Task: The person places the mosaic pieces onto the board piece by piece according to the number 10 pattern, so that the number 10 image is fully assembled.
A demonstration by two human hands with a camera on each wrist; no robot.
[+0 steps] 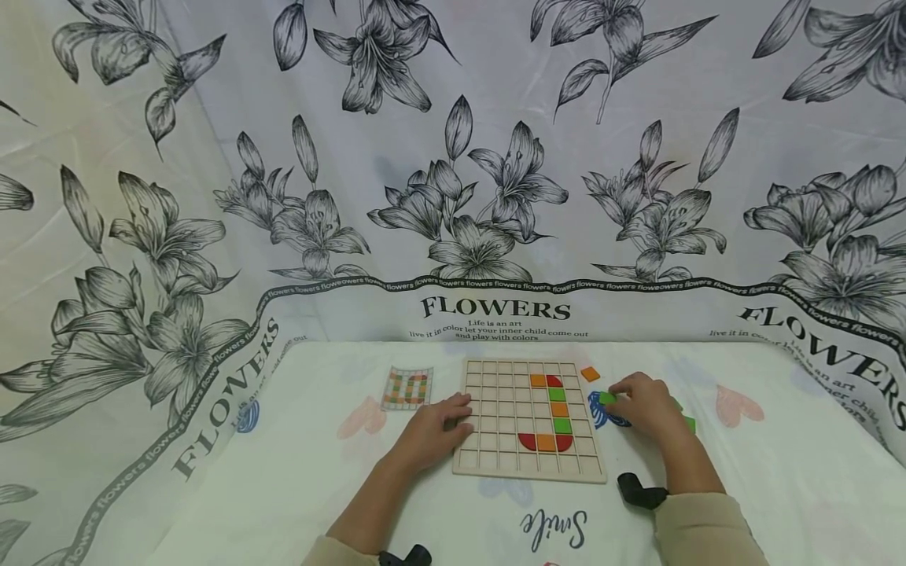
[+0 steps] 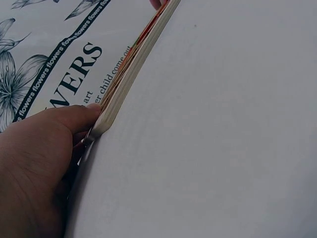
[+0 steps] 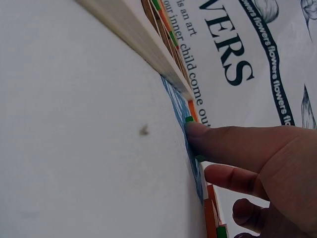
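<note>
In the head view, a wooden grid board (image 1: 484,456) lies flat on the tablecloth (image 1: 283,472), several cells filled with red, orange and green tiles. The person's left hand (image 1: 433,431) rests relaxed fingers against its left edge, thumb and forefinger apart. The right hand (image 1: 647,406) pinches a small green tile (image 1: 606,398) just beside the board's right side; a loose orange tile (image 1: 591,374) lies beyond it, near the board's far right corner. The tile looks light, stiff and smooth, so it could slip or twist; opposite side edges seem the best hold. Cloth gives room in front of the board, while a pattern card (image 1: 407,388) sits near its left side.

In the left wrist view, a digit touches the top of the board's rim at a rounded corner. The board appears thin and rigid, probably easy to nudge, and best steadied by that rim.

In the right wrist view, the thumb covers most of the green tile, near the board's corner, with more tiles close below the fingers; that side looks tighter.
</note>
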